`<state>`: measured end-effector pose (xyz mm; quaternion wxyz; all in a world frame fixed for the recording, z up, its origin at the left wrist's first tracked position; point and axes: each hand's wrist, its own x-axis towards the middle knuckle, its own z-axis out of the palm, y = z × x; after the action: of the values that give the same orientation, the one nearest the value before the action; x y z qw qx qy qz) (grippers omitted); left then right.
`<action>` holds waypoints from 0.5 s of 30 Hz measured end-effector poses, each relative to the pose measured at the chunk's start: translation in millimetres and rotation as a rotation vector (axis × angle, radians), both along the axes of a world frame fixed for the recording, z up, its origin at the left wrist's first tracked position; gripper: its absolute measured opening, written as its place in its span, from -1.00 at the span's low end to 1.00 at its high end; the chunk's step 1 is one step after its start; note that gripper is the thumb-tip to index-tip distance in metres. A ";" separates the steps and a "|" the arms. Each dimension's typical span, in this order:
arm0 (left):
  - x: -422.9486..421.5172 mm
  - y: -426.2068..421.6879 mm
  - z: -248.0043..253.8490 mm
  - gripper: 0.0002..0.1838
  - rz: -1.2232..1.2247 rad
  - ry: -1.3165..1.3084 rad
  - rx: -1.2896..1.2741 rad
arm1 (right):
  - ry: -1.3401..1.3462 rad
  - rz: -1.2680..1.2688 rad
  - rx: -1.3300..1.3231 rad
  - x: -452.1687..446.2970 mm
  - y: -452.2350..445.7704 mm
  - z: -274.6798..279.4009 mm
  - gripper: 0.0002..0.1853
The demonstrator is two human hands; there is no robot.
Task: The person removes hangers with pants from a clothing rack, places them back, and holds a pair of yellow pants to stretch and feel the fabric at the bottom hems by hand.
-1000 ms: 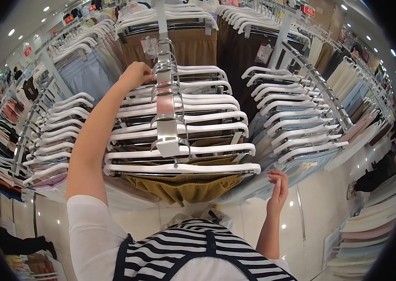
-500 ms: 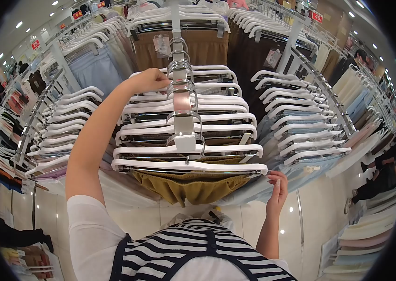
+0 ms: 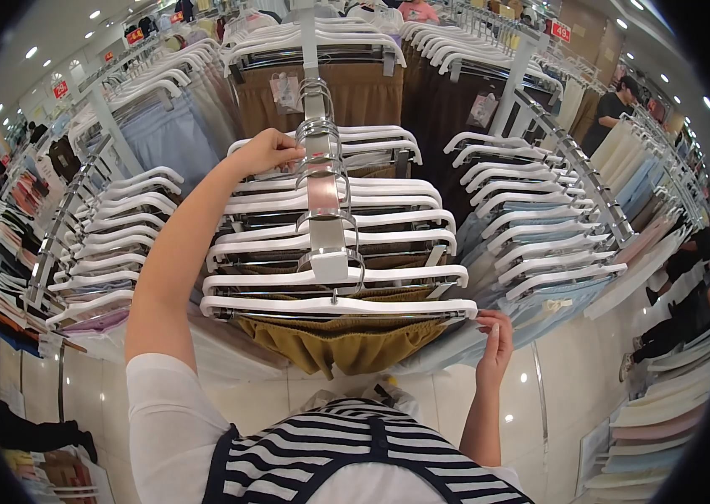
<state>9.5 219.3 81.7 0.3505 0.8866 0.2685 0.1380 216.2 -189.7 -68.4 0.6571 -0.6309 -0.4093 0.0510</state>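
Observation:
White trouser hangers (image 3: 330, 202) hang in a row along a central metal rail (image 3: 322, 231) by their silver hooks. My left hand (image 3: 271, 153) is at the far left of the row beside the rail, its fingers curled in on a hanger there; the exact grip is partly hidden. The nearest white hanger (image 3: 338, 307) carries mustard-coloured trousers (image 3: 342, 346) with a gathered waistband. At this hanger's right end, my right hand (image 3: 495, 340) has its fingers bent against the tip, the thumb pointing up.
Side rails with white hangers stand at left (image 3: 107, 239) and right (image 3: 536, 227). Brown trousers (image 3: 347, 88) hang beyond the central row. A person in dark clothes (image 3: 609, 118) is at the back right. Stacked pale garments (image 3: 666, 412) lie lower right, above the tiled floor (image 3: 447, 399).
The view has shifted slightly. My left hand sits a little nearer to me along the rail; my right hand stays at the front hanger's end. The person at back right shows more fully.

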 end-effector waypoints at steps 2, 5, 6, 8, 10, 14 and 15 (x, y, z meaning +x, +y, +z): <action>0.8 1.1 0.3 -0.76 0.002 0.016 0.044 | 0.007 -0.004 -0.005 0.4 -0.2 -0.6 -0.74; -1.1 9.1 -6.2 -0.74 0.000 0.018 0.122 | 0.019 -0.011 -0.008 1.3 -0.4 -2.4 -0.73; -0.8 7.9 -5.6 -0.72 -0.004 0.002 0.156 | 0.013 -0.011 -0.011 2.1 -0.2 -3.0 -0.74; -1.8 5.5 -3.0 -0.72 0.003 0.023 0.219 | 0.008 -0.014 -0.014 2.2 0.4 -2.3 -0.74; -2.2 -4.1 1.1 -0.72 0.009 0.044 0.284 | 0.018 -0.004 -0.019 1.4 1.7 0.5 -0.74; -3.5 -19.8 -0.1 -0.73 0.054 -0.071 0.601 | 0.011 -0.015 -0.020 2.1 3.4 0.3 -0.75; -4.0 -23.2 -0.4 -0.73 0.050 -0.107 0.671 | 0.008 -0.011 -0.019 2.3 3.7 -0.1 -0.75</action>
<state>5.5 196.1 81.3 0.0493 0.9371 0.2109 0.2738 218.5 -186.0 -68.5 0.6529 -0.6392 -0.4027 0.0537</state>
